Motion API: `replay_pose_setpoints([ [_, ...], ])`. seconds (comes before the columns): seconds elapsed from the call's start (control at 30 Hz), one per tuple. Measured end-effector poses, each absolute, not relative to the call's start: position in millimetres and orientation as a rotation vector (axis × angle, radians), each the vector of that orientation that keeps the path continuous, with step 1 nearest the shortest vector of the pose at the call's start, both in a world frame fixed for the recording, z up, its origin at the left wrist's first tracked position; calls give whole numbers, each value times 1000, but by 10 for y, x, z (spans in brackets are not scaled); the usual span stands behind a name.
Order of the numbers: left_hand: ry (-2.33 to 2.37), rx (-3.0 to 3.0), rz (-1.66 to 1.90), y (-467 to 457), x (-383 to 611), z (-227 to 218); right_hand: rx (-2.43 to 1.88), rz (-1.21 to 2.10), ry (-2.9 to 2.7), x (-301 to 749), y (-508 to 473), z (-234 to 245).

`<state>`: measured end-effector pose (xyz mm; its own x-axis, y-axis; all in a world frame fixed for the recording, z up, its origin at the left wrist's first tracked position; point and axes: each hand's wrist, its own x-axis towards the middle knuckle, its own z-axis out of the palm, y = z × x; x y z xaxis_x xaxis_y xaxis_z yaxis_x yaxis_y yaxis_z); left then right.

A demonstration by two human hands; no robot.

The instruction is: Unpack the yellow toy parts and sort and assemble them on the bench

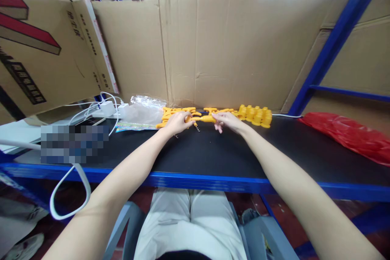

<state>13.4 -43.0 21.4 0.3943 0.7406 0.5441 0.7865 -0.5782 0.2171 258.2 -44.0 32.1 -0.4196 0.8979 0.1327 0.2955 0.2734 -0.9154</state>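
My left hand [178,123] and my right hand [227,120] reach to the far side of a black work surface [213,150] and both grip one yellow plastic piece [203,118] held between them. Behind my left hand lies a pile of similar yellow plastic pieces [173,111]. A row of chunkier yellow plastic parts [255,115] sits just beyond my right hand. Small metal springs [197,128] lie on the surface under the held piece.
A cardboard wall [213,48] backs the bench. A clear plastic bag [143,109] and white chargers with cables [106,109] lie at left, a red plastic bag [347,136] at right. Blue shelf frame [332,48] rises on the right; a blue edge [198,179] runs along the front.
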Motion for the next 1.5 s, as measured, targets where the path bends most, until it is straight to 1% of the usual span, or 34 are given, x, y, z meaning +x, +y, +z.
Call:
replay_pose_setpoints([
  [0.33,-1390,-2522,-993,-437,165,234,-1277,1216,-1725,2509,-381,231],
  [0.5,-1427,-2512,-989,-405,138,223,-1244,1314,-1738,2559,-411,286],
  [0.73,-1438,-2506,-972,-380,114,208,-1118,1130,-1857,2625,-405,290],
  [1.1,-1439,-2520,-960,-402,117,215,-1104,1111,-1843,2642,-328,237],
  [1.5,-1447,-2508,-976,-420,124,210,-1150,1128,-1820,2585,-447,327],
])
